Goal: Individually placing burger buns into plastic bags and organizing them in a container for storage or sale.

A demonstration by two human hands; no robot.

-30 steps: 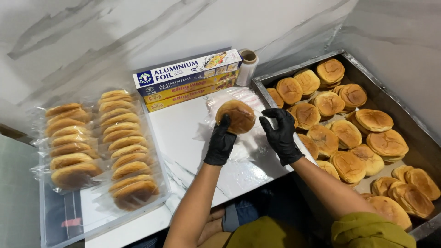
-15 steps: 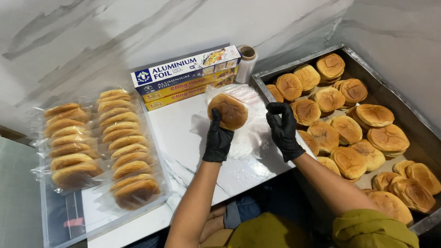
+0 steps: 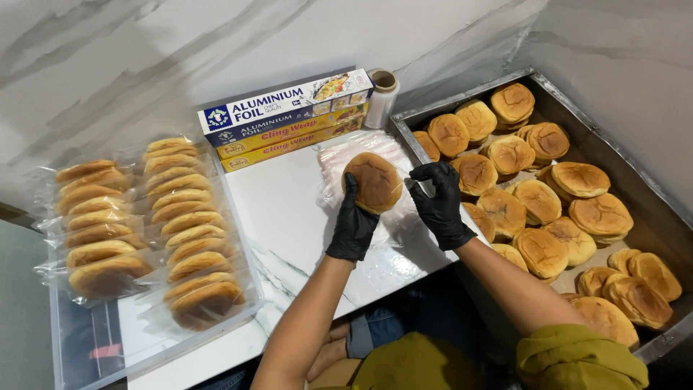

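The left hand (image 3: pixel 354 224), in a black glove, is gripping a round brown bun (image 3: pixel 372 182) from its left side, holding it over clear plastic wrap (image 3: pixel 393 224) that is lying on the white marble worktop (image 3: pixel 289 217). The right hand (image 3: pixel 442 204) is pinching the wrap just right of the bun. Right of the hands, a metal tray (image 3: pixel 653 209) is holding many buns. Well left, bagged buns (image 3: pixel 180 224) are lying in rows. Beyond the hands, long boxes (image 3: pixel 289 115) are sitting against the marble wall (image 3: pixel 216 43).
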